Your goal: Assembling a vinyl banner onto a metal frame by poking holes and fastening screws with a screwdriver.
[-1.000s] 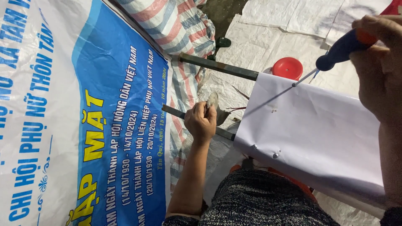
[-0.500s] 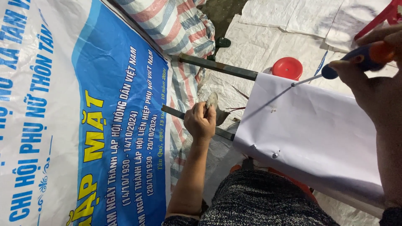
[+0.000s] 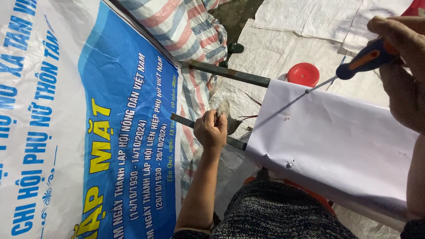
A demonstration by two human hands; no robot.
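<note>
Head view, looking down: the right hand (image 3: 405, 75) is up in the top right corner, its fingers (image 3: 389, 26) wrapped tight round the blue and orange handle of a screwdriver (image 3: 361, 62). The thin shaft slants down and left, and its tip sits on a small screw (image 3: 306, 91) right at the upper edge of the white sheet (image 3: 336, 141). That sheet is stretched over the near end of a frame, and two more screw heads (image 3: 288, 165) show near its lower left edge.

Over to the left hand (image 3: 211, 128): it is in the middle of the view, forearm running up from the bottom edge, fingers (image 3: 217, 116) curled together and pinching a small pale grey piece (image 3: 224, 107); what that piece is cannot be made out. The hand hovers just above the lower dark metal bar (image 3: 181, 121), which runs under the sheet. A second dark bar (image 3: 230, 73) lies higher up, reaching the sheet's top corner.

Just beyond that corner sits a red round lid (image 3: 303, 73) on pale ground cloth (image 3: 283, 44). To the left, a large blue and white printed banner (image 3: 66, 132) fills the view, with a striped tarpaulin (image 3: 186, 26) beside it. A dark knitted garment (image 3: 274, 212) shows at the bottom.
</note>
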